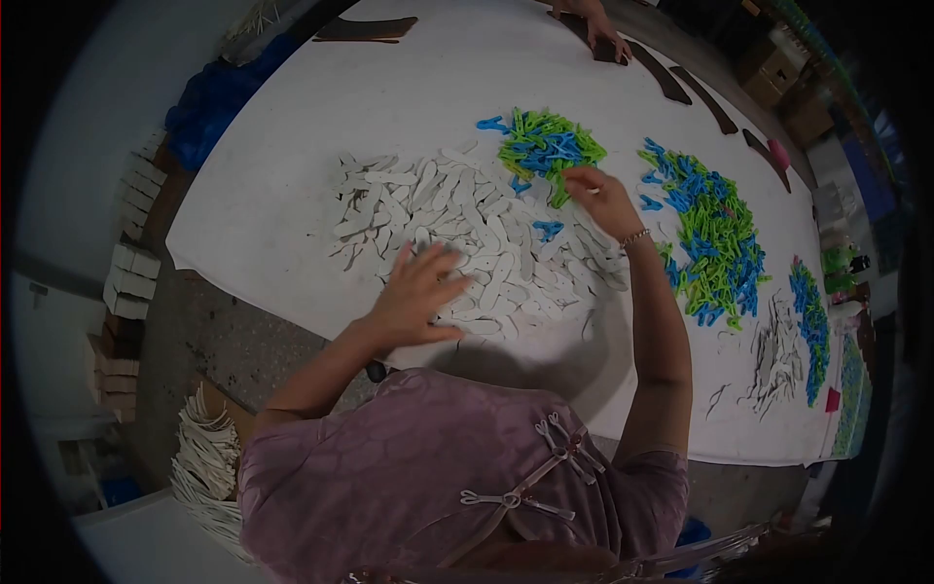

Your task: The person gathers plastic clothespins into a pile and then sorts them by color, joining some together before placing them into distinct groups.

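Observation:
My left hand (418,294) is spread with its fingers apart over a heap of flat white curved strips (506,268), touching some near the heap's front left. At the near edge of a pile of green and blue clothespins (550,141), my right hand (605,201) has its fingers bent together. A green clothespin (559,193) shows at those fingertips; the rest of the grip is partly hidden. A single blue clothespin (549,230) lies on the white strips just below the right hand.
A larger pile of clothespins (715,229) lies to the right, with loose thin strips (778,355) beyond it. Dark curved pieces (662,73) lie along the far edge of the white table (263,195). Another person's hand (608,39) touches one. Stacked white bundles (131,277) stand at left.

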The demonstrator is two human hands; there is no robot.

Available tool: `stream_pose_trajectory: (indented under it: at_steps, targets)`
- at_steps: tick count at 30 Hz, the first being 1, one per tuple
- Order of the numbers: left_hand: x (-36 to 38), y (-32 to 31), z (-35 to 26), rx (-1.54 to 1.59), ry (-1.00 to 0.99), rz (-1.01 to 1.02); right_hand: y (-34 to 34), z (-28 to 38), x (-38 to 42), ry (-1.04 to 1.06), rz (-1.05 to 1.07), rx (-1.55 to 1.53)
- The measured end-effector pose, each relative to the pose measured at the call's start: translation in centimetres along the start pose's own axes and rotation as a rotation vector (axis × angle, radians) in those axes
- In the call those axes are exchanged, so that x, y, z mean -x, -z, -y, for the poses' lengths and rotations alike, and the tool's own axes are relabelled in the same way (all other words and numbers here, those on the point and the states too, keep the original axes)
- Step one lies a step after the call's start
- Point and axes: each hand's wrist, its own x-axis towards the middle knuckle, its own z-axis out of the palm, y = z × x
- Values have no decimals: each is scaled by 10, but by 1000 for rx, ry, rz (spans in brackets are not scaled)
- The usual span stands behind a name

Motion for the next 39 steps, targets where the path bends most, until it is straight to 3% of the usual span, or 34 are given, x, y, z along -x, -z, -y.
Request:
stream_pose_trajectory:
  at_steps: [1, 2, 3, 4, 6, 7, 9, 10, 12, 16, 18, 20, 22, 24, 25, 29, 31, 32, 34, 39]
  targets:
    - [8, -13, -10, 10, -118, 98, -8, 1, 10, -1, 7, 1]
    - [14, -23, -13, 19, -233, 195, -17, 2, 19, 180, 86, 124]
    - [13, -23, -14, 20, -222, 195, -24, 3, 24, 363, 163, 244]
    - [11, -21, -12, 28, -238, 186, -28, 3, 27, 365, 171, 237]
    - [5, -18, 0, 40, -249, 182, -33, 2, 33, 157, 206, 258]
    - [0, -17, 10, -13, -229, 170, -31, -1, 32, 156, 213, 256]
    - [-9, -11, 27, -77, -215, 103, -20, -9, 28, -99, 132, 525]
    - [-11, -8, 38, -76, -211, 104, -15, -13, 31, -99, 136, 524]
    - [-13, -3, 62, -74, -108, -25, -8, -16, 38, -32, -74, 667]
    - [-21, 10, 102, -101, -37, -103, -12, 20, 66, 146, -44, 640]
    - [-29, 13, 123, -121, -8, -126, -30, 49, 88, 286, 65, 659]
    - [-33, 19, 136, -238, 140, -179, -49, 69, 110, 321, 271, 585]
    - [-30, 40, 125, -297, 163, -222, -65, 77, 134, 336, 413, 563]
    - [-18, 48, 109, -355, 186, -265, -81, 69, 158, 329, 393, 532]
    - [-7, 47, 97, -311, 155, -176, -88, 65, 163, 298, 370, 500]
    - [41, 20, 62, -205, 110, 19, -119, 64, 154, 274, 290, 544]
    - [53, 12, 58, -219, 210, 48, -142, 57, 141, 384, 249, 774]
    - [53, 12, 62, -221, 211, 44, -146, 61, 134, 388, 247, 777]
    - [49, 15, 73, -334, 422, -59, -154, 82, 115, 328, 341, 626]
    - [38, 24, 131, -307, 554, -139, -194, 105, 70, 374, 313, 629]
